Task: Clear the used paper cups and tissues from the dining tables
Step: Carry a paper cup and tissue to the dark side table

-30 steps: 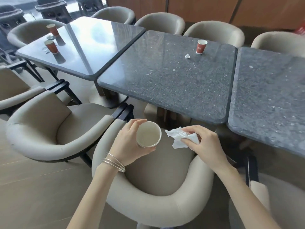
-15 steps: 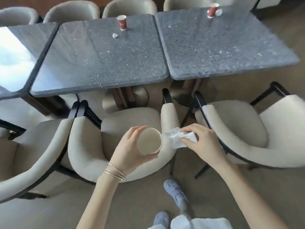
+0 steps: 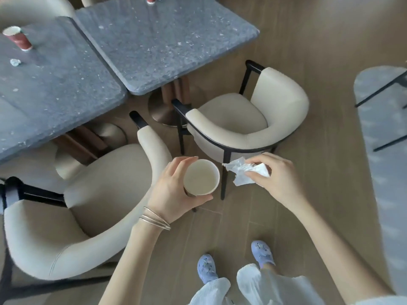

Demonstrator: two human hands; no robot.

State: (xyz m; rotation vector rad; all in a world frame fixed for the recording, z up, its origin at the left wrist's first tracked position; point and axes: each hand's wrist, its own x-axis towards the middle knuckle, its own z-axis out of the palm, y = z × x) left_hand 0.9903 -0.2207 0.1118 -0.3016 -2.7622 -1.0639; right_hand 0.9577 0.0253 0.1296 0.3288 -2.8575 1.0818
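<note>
Swung rightward since the earlier frame, the view now shows floor and two blue shoes [image 3: 262, 253], while cup and tissue are kept in hand. A paper cup [image 3: 201, 177] is wrapped by the left hand [image 3: 176, 190], its fingers [image 3: 187, 160] curled around the wall; just right of the cup, a crumpled tissue [image 3: 244, 172] is pinched by the right hand [image 3: 278, 176]. Up and left of the cup, a red cup [image 3: 18, 38] and tissue scrap [image 3: 15, 62] are left on the counter [image 3: 55, 89]. The loosely held tissue could be dropped. Another cup at the top edge is cut off.

Bare forearms, thin metal bangles [image 3: 155, 219] on left wrist, white trousers [image 3: 259, 287], lilac clogs [image 3: 263, 253]
</note>
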